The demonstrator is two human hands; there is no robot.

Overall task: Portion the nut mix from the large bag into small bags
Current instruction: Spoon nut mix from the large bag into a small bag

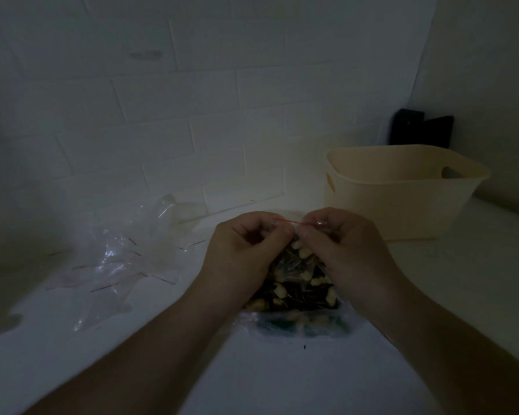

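Observation:
A small clear zip bag filled with nut mix, pale nuts among dark pieces, is held upright in the middle of the white counter. My left hand pinches the left end of its red zip strip. My right hand pinches the right end of the same strip. Below the small bag lies a larger clear bag with more nut mix, partly hidden by my wrists. A loose pile of empty small bags with red strips lies to the left.
A cream plastic basket with handle slots stands at the back right against the tiled wall. A dark object stands behind it in the corner. One dark crumb lies on the white counter near the front.

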